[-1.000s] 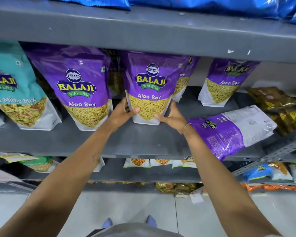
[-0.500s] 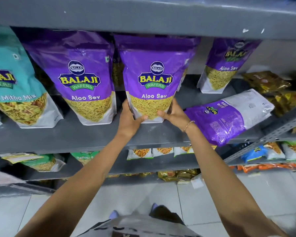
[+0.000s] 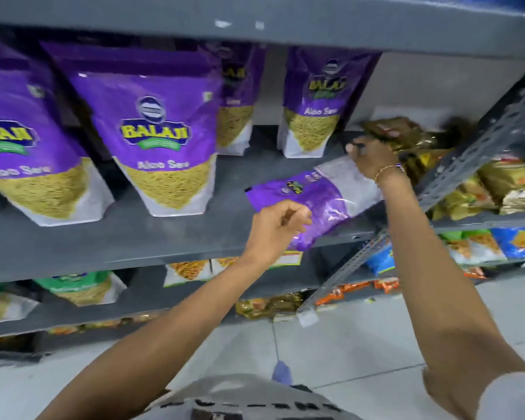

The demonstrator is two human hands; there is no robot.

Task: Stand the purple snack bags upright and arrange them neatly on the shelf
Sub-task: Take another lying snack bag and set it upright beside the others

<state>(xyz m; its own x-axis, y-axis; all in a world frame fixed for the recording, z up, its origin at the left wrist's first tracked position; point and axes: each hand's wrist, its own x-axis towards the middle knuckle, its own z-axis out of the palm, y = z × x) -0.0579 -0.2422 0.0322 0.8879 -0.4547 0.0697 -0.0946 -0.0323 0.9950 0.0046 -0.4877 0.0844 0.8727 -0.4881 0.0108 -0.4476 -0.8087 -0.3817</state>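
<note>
Up close, from the head camera, a grey metal shelf point(image 3: 170, 237) holds purple Aloo Sev bags. Two big ones point(image 3: 161, 131) point(image 3: 22, 140) stand upright at the front left, and a smaller one point(image 3: 322, 101) stands further back. One purple bag point(image 3: 322, 195) lies flat near the shelf's right end, its purple end hanging over the front edge. The left hand point(image 3: 278, 228) hovers over that purple end, fingers loosely curled. The right hand point(image 3: 373, 159) rests on the bag's white end; motion blur hides whether its fingers are gripping. Gold packets point(image 3: 406, 131) lie just behind it.
</note>
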